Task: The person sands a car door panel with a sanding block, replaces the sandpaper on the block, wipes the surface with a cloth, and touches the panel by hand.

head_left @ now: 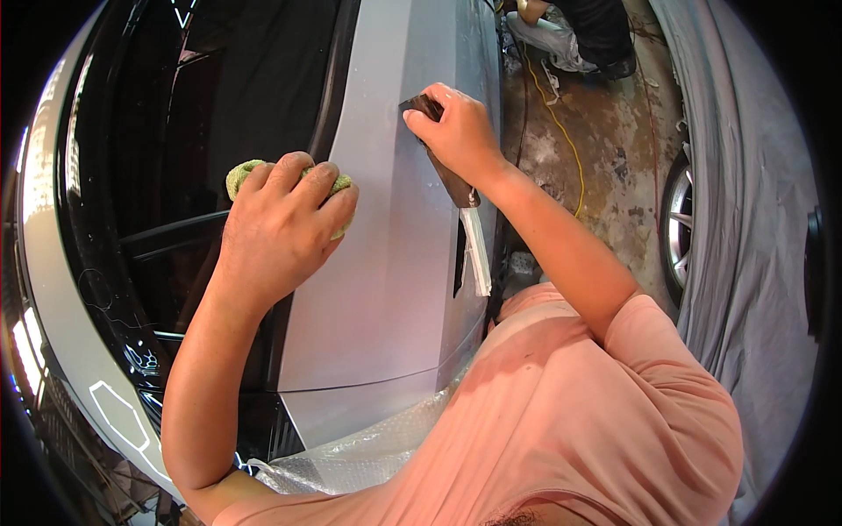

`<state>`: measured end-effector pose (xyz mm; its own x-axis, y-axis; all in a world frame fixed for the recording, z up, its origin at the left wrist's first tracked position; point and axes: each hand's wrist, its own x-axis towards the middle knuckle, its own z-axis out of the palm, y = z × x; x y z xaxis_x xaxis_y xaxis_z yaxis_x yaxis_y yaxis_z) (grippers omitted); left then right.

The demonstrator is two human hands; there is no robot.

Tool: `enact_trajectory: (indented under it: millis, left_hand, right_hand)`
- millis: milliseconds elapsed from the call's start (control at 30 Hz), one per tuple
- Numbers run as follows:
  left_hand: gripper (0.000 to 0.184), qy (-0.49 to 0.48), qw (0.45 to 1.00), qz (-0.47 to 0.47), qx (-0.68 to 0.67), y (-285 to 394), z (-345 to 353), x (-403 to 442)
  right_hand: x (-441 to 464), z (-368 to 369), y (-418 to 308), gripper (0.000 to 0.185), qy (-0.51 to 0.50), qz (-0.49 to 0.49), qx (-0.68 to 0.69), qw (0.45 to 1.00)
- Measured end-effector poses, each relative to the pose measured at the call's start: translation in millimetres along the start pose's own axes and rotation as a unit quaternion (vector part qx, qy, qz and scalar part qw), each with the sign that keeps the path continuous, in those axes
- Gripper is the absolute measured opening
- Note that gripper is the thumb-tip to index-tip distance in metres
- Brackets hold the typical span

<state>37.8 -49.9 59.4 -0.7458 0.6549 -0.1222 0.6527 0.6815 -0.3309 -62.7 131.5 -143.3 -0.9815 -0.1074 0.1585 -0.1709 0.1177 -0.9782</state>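
Left hand (285, 215) is clamped on a yellow-green textured cloth or sponge (237, 181), over the edge of the glossy black car glass (254, 88); can't tell if it presses down or hangs just above. Right hand (460, 131) is closed around one end of a long, flat, dark block (453, 184), which lies along the dull grey metal body panel (368, 289). Hands apart. Block's lower end sits right by a white-wrapped strip (476, 250), contact unclear, beside a narrow dark opening. Small spots that look like droplets show near the block.

Risks, as judged: block tipping onto an edge, from grip at one end only, could gouge the grey surface. Sliding it too low could knock or tear the white wrap. If the spots are water, the block could skid. Grit caught in the cloth could scratch glass or panel. A loose grip could drop either item.

Clear bubbly plastic sheet (351, 456) below the panel. Yellow cord (566, 131) on floor, a possible snag for feet; another person (601, 35) near it.
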Motion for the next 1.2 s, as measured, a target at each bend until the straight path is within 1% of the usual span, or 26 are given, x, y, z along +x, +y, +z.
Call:
enact_trajectory:
  millis: [100,200,300,400,500,600,700,800,833,933,1033,1200]
  left_hand:
    - [0.048,0.005,1.000,-0.001,-0.002,0.2,1.3,0.0]
    - [0.048,0.007,1.000,0.002,-0.004,-0.8,2.0,0.0]
    - [0.049,0.007,1.000,0.004,-0.001,-0.2,1.5,0.3]
    - [0.050,0.012,1.000,0.005,-0.006,0.1,2.0,1.0]
    - [0.051,0.004,1.000,-0.001,-0.008,-0.9,1.3,1.3]
    - [0.052,-0.007,1.000,0.000,-0.002,0.8,-1.2,3.3]
    - [0.052,-0.009,1.000,0.000,-0.019,3.3,0.2,5.2]
    - [0.051,-0.018,1.000,-0.002,-0.015,5.6,-0.3,6.7]
    - [0.050,-0.021,1.000,-0.002,-0.013,6.3,-0.5,7.6]
    - [0.049,-0.029,1.000,-0.003,-0.009,7.4,-0.9,9.5]
    - [0.048,-0.035,0.999,-0.006,-0.008,8.0,-1.3,10.3]
    - [0.047,-0.040,0.999,-0.006,-0.010,7.2,-1.3,11.4]
  right_hand:
    - [-11.3,-3.7,-4.0,0.029,-0.026,-0.001,-0.025,0.999]
    - [-8.9,-2.5,-1.5,0.029,-0.025,-0.009,-0.038,0.999]
    - [5.3,1.6,5.8,0.029,0.013,-0.032,-0.011,0.999]
    - [-4.1,-0.8,3.6,0.029,-0.005,-0.029,-0.029,0.999]
    - [-24.6,-12.2,-8.7,0.033,-0.096,0.045,0.000,0.994]
    - [-32.5,-29.6,-15.6,0.033,-0.140,0.172,0.099,0.970]
    - [-35.5,-36.3,-9.8,0.035,-0.180,0.121,0.088,0.972]
    - [-40.4,-39.6,-21.8,0.055,-0.215,0.131,0.083,0.964]
    - [-34.9,-51.3,-33.7,0.080,-0.280,0.140,0.060,0.948]
    - [-21.3,-60.6,-36.4,0.090,-0.334,0.121,-0.014,0.935]
    - [-6.4,-66.4,-41.6,0.095,-0.356,0.088,-0.046,0.929]
    - [7.6,-62.6,-37.9,0.097,-0.405,0.075,-0.099,0.906]
